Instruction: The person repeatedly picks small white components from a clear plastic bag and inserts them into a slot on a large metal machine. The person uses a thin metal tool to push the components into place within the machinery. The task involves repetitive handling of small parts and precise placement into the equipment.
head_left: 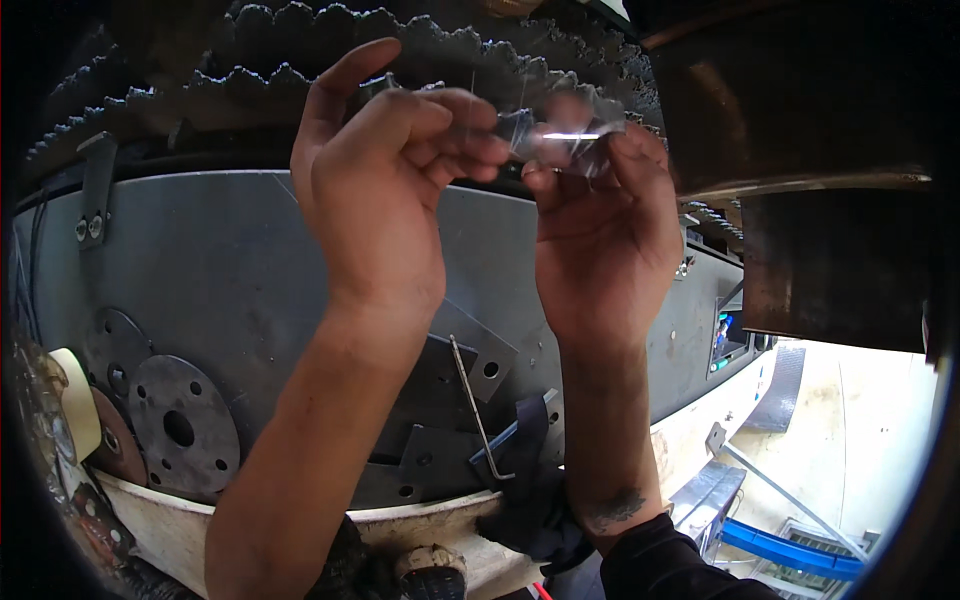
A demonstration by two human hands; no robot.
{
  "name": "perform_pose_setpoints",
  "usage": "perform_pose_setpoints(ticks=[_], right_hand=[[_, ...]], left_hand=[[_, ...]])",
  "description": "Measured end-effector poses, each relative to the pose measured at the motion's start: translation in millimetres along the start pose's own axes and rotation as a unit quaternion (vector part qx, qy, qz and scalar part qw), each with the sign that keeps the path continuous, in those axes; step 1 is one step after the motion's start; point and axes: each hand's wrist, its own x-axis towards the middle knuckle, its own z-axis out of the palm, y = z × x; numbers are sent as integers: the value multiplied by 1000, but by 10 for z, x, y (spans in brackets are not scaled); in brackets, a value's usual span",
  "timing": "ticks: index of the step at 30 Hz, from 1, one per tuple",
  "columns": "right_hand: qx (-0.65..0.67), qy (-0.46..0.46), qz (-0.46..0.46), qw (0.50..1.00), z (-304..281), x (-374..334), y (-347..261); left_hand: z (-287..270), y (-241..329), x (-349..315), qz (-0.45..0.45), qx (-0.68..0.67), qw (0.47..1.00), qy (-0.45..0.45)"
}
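Clear plastic shone in front of jagged metal strips. The right hand pinched it, thumb and fingers almost closed. The left hand was just beside it, one finger up and the others curled; I could not tell if they held it too. Lower in view were round metal plates and a thin bent rod.

This was a metalworking workshop: jagged, crusted metal slats ran just beyond the fingers, and drilled discs and plates of bare metal sat well below them.
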Motion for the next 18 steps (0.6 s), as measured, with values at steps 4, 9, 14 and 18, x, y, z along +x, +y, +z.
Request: perform_pose_setpoints(ticks=[4, 9, 14, 18], right_hand=[[24, -27, 9, 999, 47, -34, -60], [41, -59, 17, 997, 24, -45, -96], [80, -102, 28, 991, 46, -65, -137], [90, -121, 28, 988, 24, -64, -202]], left_hand=[[38, 21, -64, 5, -25, 1000, -18], [39, -9, -92, 17, -46, 997, -61], [51, 24, -115, 19, -69, 995, -68], [99, 15, -125, 41, -69, 992, -95]])
